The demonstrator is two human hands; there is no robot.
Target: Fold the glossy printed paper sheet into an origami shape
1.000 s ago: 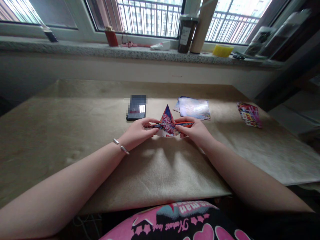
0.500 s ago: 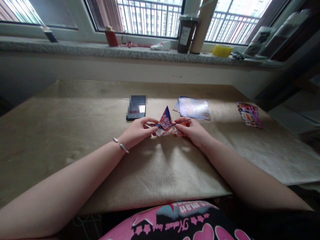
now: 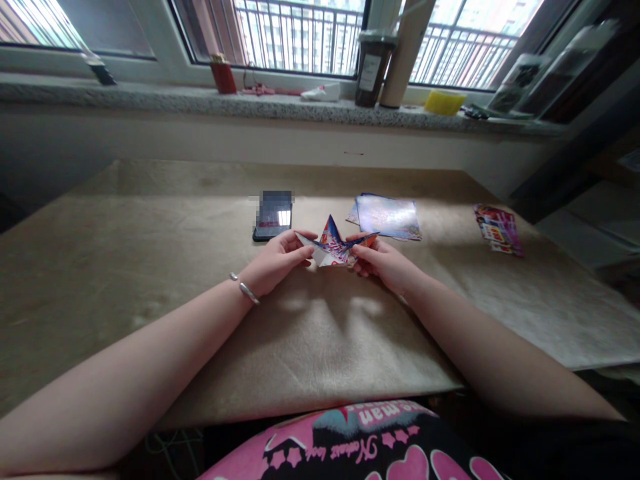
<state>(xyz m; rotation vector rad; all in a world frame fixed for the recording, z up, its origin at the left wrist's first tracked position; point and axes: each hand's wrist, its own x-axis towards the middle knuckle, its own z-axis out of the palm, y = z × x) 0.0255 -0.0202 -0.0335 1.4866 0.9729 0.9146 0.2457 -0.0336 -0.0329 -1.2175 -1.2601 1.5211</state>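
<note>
A folded piece of patterned paper [image 3: 334, 250], blue, orange and white with several points, is held between both hands above the table. My left hand [image 3: 286, 257] pinches its left point between thumb and fingers. On the other side, my right hand [image 3: 380, 260] grips the right point the same way, its lower fingers curled beneath. One blue point stands up in the middle, and a white patch shows at the paper's lower left. Fingertips behind the paper are partly hidden.
Beyond my left hand lies a phone [image 3: 274, 217]. Shiny printed sheets [image 3: 390, 215] lie behind my right hand, and colourful cards [image 3: 500, 230] are farther right on the cloth-covered table [image 3: 165, 220]. The windowsill [image 3: 165, 97] holds a lidded dark cup [image 3: 373, 70] and a yellow item [image 3: 445, 102].
The folded paper has tilted and its side points are spread wider and flatter, showing more white at the lower left. Both hands have shifted only slightly and keep their hold.
</note>
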